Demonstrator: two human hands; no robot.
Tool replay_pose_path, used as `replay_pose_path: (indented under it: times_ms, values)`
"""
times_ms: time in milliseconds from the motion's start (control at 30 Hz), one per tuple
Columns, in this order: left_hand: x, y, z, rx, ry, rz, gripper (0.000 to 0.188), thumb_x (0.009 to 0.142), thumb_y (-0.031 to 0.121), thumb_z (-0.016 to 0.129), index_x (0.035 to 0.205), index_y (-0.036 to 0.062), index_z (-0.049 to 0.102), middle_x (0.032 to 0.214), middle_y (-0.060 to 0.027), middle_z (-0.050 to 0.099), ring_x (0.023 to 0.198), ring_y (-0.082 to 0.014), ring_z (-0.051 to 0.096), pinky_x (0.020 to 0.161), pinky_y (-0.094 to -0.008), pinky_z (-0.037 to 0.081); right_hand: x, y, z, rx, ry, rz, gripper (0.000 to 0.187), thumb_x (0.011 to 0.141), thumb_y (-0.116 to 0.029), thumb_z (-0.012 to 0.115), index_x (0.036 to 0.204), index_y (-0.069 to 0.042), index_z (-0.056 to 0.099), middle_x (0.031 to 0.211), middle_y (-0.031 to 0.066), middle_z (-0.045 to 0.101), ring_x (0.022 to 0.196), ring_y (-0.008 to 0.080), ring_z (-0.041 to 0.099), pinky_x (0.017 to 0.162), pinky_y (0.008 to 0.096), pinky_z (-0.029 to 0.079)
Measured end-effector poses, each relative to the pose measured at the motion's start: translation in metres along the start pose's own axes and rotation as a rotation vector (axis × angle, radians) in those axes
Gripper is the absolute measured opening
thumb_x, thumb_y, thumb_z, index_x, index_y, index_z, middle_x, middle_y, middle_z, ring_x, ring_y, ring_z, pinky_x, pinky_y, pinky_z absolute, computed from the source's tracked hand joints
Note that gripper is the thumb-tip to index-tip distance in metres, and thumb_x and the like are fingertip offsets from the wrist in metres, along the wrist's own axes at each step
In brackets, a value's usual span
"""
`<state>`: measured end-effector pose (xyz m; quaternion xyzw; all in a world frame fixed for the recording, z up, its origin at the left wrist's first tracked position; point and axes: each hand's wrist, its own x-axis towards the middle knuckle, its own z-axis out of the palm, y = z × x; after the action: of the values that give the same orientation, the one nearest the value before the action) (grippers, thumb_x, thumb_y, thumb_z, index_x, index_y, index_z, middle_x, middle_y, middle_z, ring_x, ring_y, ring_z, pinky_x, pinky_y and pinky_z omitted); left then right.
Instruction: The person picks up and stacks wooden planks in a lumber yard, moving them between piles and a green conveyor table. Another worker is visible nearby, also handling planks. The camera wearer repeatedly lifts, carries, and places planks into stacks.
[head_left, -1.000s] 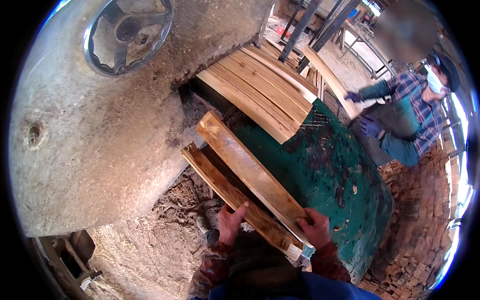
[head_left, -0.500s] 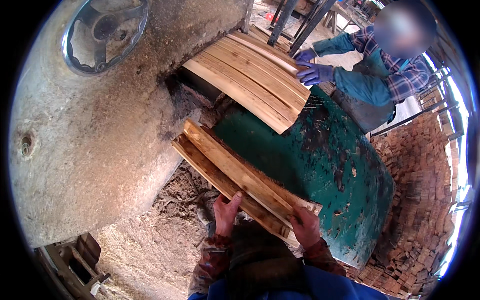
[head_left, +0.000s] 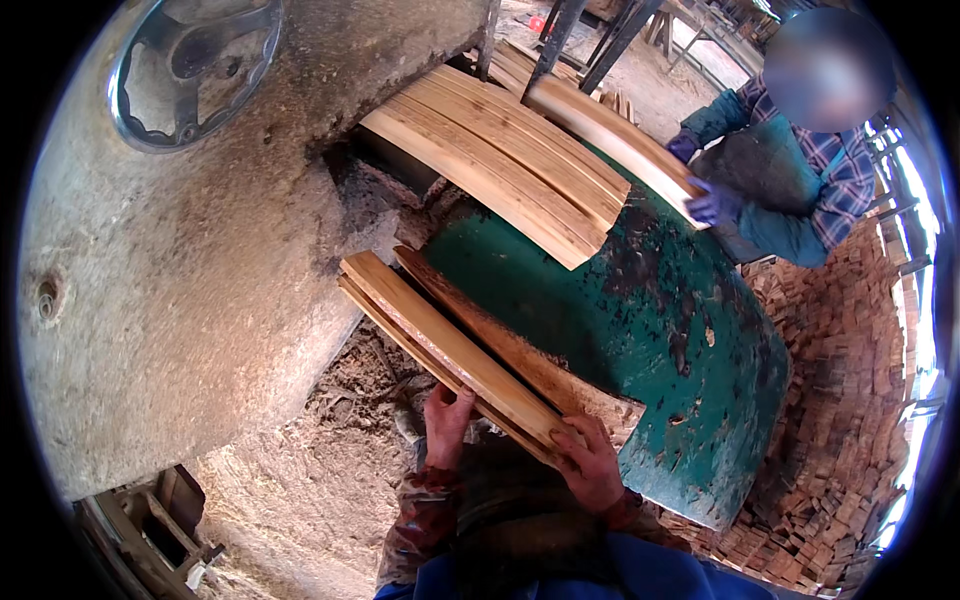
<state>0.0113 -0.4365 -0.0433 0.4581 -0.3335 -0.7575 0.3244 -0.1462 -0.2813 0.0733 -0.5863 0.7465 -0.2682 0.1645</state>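
My left hand (head_left: 447, 425) grips the near edge of two wooden boards (head_left: 450, 345), lying one against the other, its thumb along the side. At their right end, my right hand (head_left: 592, 465) is closed with fingers over the top face. Just beyond these boards, a rough bark-edged slab (head_left: 540, 365) rests on the green metal surface (head_left: 670, 330). Several planed boards (head_left: 500, 160) lie side by side farther off, jutting from the machine over the green metal. A co-worker's gloved hands (head_left: 710, 200) hold another board (head_left: 625, 140) beyond them.
The big tan machine body (head_left: 200, 280) with a metal handwheel (head_left: 195, 70) fills the left. A large stack of cut wood pieces (head_left: 840, 400) stands on the right. Dark metal posts (head_left: 560, 45) rise at the back. Sawdust covers the floor (head_left: 300, 500) at lower left.
My two boards have come together and turned, leaving the bark-edged slab apart behind them. The co-worker has moved right and drawn one board away from the planed row.
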Motion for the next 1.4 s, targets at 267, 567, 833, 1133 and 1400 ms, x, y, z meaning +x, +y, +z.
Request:
replay_pose_path:
  times_ms: [267,567,833,1133,1400]
  values:
    - [-0.016,0.018,0.009,-0.124,-0.053,0.014,0.055,0.086,0.035,0.075,0.120,-0.0053,0.056,0.104,-0.0110,0.066,0.092,-0.0167,0.064,0.081,-0.0322,0.055,0.000,0.005,0.008,-0.110,-0.072,-0.065,0.046,0.068,-0.011,0.081,0.112,-0.011,0.067,0.120,0.0103,0.055,0.116,0.0357,0.047,0.100,0.0462,0.042]
    - [-0.011,0.012,0.012,-0.043,0.055,-0.016,0.052,0.083,0.028,0.080,0.116,-0.0049,0.058,0.101,-0.0090,0.067,0.088,-0.0151,0.064,0.077,-0.0290,0.054,0.014,0.001,-0.005,0.004,-0.087,-0.065,0.050,0.066,-0.012,0.082,0.113,-0.009,0.063,0.125,0.0141,0.050,0.121,0.0392,0.043,0.102,0.0491,0.040]
    - [-0.009,0.013,0.011,-0.049,0.031,-0.017,0.050,0.084,0.028,0.078,0.115,-0.0056,0.060,0.104,-0.0106,0.068,0.089,-0.0171,0.065,0.078,-0.0314,0.055,0.033,0.007,0.004,-0.184,-0.084,-0.069,0.056,0.069,-0.026,0.080,0.119,-0.008,0.061,0.136,0.0188,0.039,0.130,0.0443,0.035,0.106,0.0573,0.032]
    - [-0.009,0.013,0.013,-0.041,0.057,-0.022,0.052,0.084,0.027,0.078,0.119,-0.0062,0.059,0.107,-0.0116,0.068,0.095,-0.0191,0.066,0.083,-0.0330,0.055,0.034,0.012,0.006,-0.194,-0.078,-0.087,0.059,0.066,-0.031,0.081,0.119,-0.010,0.063,0.134,0.0155,0.041,0.129,0.0411,0.035,0.108,0.0557,0.030]
    - [-0.012,0.015,0.013,-0.022,0.021,0.004,0.054,0.083,0.030,0.079,0.119,-0.0054,0.060,0.107,-0.0098,0.068,0.093,-0.0165,0.065,0.080,-0.0301,0.055,0.032,0.016,0.009,-0.185,-0.053,-0.106,0.054,0.068,-0.032,0.080,0.113,-0.007,0.065,0.133,0.0151,0.042,0.129,0.0398,0.036,0.107,0.0548,0.031]
